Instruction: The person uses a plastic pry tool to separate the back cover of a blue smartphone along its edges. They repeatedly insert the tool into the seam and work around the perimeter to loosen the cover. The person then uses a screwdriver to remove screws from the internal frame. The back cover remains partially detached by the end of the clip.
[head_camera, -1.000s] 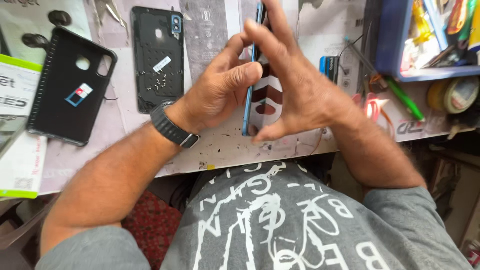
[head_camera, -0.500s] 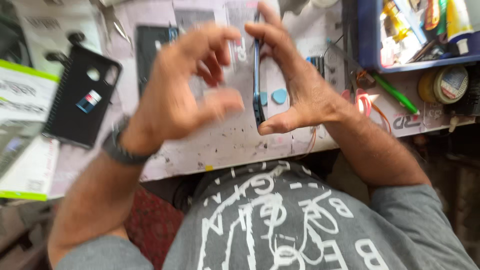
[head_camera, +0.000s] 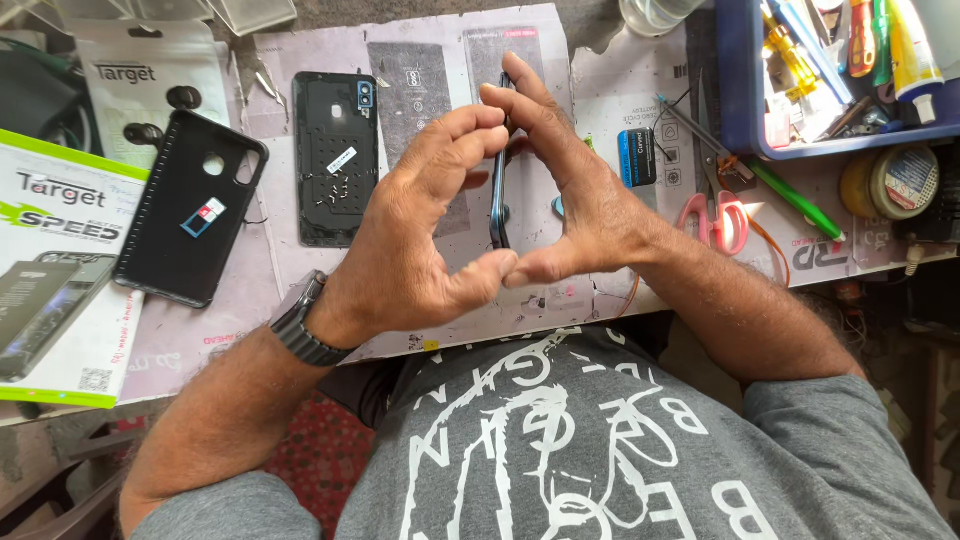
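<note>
I hold a thin dark phone (head_camera: 498, 205) on edge above the work mat, seen side-on. My left hand (head_camera: 415, 240) has its fingertips on the phone's top end and its thumb at the bottom end. My right hand (head_camera: 565, 190) mirrors it from the other side, fingers at the top and thumb at the bottom. Both hands pinch the phone between them. A dark watch sits on my left wrist.
A black phone back cover (head_camera: 335, 155) with tiny screws on it lies to the left, and a black phone case (head_camera: 190, 205) further left. Pink-handled scissors (head_camera: 715, 215), a green pen (head_camera: 795, 200), a blue tool tray (head_camera: 745, 100) and a tape roll (head_camera: 890, 180) lie right.
My left hand was off the phone half a second ago and has come back onto it. The view has shifted slightly.
</note>
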